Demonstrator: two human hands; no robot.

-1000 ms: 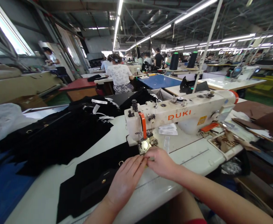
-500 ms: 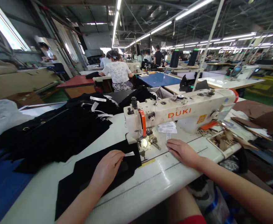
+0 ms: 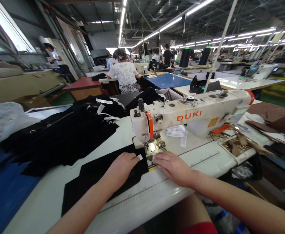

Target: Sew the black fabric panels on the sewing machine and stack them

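A black fabric piece (image 3: 88, 177) lies flat on the white table, its right edge beside the needle area of the sewing machine (image 3: 167, 113). On this fabric rests my left hand (image 3: 121, 167), fingers closed around a small white strip (image 3: 140, 157) whose end shows past the fingertips. My right hand (image 3: 173, 167) is just right of the fabric, in front of the machine's needle plate (image 3: 151, 148), fingers together and bent down; anything under the fingertips is hidden. Several white labels (image 3: 175, 130) lie under the machine's arm, one (image 3: 184, 138) apart at an angle.
A heap of black fabric pieces (image 3: 66, 130) with white strips covers the table's left. At the right is a tray (image 3: 245, 156) of brown scraps. A plastic bag (image 3: 4, 120) stands far left. A person in a white shirt (image 3: 124, 72) sits ahead.
My right hand has moved left from the labels to beside the needle plate. One label now lies angled and uncovered. My left hand has shifted slightly right and up, covering more of the strip.
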